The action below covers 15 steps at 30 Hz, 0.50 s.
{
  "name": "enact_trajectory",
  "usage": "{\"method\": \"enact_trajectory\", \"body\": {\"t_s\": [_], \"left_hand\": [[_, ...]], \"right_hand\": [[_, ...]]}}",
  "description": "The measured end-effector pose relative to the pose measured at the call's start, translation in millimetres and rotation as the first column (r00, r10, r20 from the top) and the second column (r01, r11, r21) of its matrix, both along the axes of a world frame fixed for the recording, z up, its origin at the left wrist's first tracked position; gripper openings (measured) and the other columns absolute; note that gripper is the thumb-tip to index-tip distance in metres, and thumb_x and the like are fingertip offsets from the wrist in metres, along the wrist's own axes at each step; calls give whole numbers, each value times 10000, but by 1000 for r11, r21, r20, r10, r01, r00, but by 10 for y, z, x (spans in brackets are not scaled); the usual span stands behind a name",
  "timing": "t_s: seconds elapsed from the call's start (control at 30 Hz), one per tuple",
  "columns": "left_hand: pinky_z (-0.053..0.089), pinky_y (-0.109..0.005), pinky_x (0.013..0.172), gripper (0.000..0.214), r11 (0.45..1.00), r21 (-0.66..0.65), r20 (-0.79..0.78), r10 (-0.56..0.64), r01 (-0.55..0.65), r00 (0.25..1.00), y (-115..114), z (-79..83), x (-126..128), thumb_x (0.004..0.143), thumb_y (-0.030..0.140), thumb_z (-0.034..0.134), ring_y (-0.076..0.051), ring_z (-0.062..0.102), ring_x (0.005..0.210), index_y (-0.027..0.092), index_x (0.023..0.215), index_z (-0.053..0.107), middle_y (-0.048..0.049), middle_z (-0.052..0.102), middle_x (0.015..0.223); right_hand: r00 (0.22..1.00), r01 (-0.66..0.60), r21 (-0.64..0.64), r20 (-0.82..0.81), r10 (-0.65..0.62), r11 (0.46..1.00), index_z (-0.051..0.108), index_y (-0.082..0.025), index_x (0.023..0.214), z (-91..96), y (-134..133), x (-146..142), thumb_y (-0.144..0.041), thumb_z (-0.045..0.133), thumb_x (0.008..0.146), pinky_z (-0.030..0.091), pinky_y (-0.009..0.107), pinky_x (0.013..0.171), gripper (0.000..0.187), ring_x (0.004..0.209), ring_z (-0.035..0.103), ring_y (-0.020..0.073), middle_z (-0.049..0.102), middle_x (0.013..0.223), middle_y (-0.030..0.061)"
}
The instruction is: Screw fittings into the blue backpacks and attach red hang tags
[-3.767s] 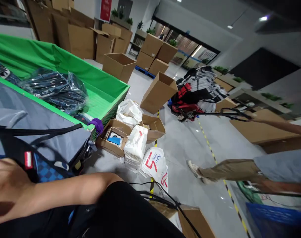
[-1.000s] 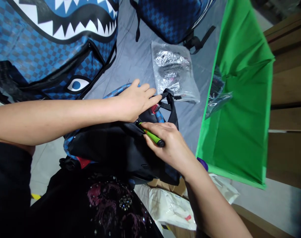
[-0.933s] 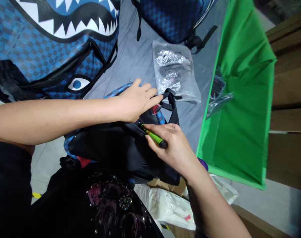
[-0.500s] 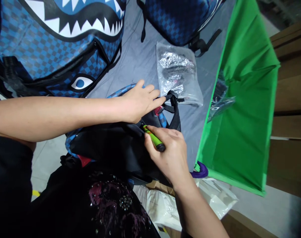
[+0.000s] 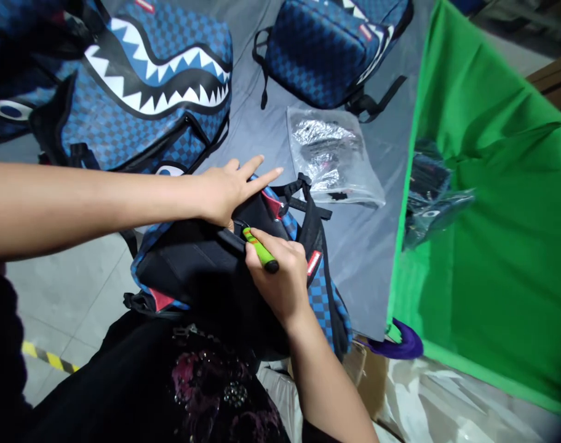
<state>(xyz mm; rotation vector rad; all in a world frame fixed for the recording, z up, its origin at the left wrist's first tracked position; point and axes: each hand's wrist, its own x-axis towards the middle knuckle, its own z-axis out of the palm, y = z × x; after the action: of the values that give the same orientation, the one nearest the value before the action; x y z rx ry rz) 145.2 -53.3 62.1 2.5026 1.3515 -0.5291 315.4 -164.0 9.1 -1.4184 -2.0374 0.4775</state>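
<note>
A blue-and-black checked backpack [image 5: 206, 264] lies with its black padded side up on the near edge of the table, against the wearer's lap. My left hand [image 5: 227, 191] rests on its upper part, fingers spread and stretched out, the thumb down by a black fabric edge. Close by, my right hand [image 5: 283, 271] is closed round a slim green tool [image 5: 261, 249] with orange marks and a black butt end. The tool's tip is at the black fabric just below my left thumb and is hidden, so its exact kind does not show.
Shark-mouth checked backpacks [image 5: 170, 80] lie at the back left, another backpack [image 5: 317, 55] behind. A clear plastic bag [image 5: 331, 157] lies mid-table. On the right stands a green fabric bin [image 5: 502, 264] holding a wrapped dark item [image 5: 430, 184]. A purple roll [image 5: 400, 344] hangs at the corner.
The view has shifted, showing more of the backpacks. My right hand with the green tool has moved a little left along the black fabric; my left hand's fingers are spread wider.
</note>
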Motion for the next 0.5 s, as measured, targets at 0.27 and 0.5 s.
{"method": "enact_trajectory", "body": {"t_s": [0.27,0.5], "left_hand": [[505,-448,949,1271,995,98,-88,28,-19,996,-86,-37,86,703,291,778,-406,410,1312,318,1567,-153,-184,104,1636],[487,-412,984,1108,996,54,3,-77,76,997,-9,-36,-147,790,190,614,-355,440,1326,355,1560,-165,-122,23,1670]], "right_hand": [[997,17,4,-75,-17,1000,724,-198,1082,-117,40,-41,-236,608,880,472,358,847,237,871,736,206,782,1015,38],[998,13,-14,-55,-14,1000,722,-217,1095,-138,38,-26,-277,586,896,438,364,832,249,895,733,212,781,1024,35]]}}
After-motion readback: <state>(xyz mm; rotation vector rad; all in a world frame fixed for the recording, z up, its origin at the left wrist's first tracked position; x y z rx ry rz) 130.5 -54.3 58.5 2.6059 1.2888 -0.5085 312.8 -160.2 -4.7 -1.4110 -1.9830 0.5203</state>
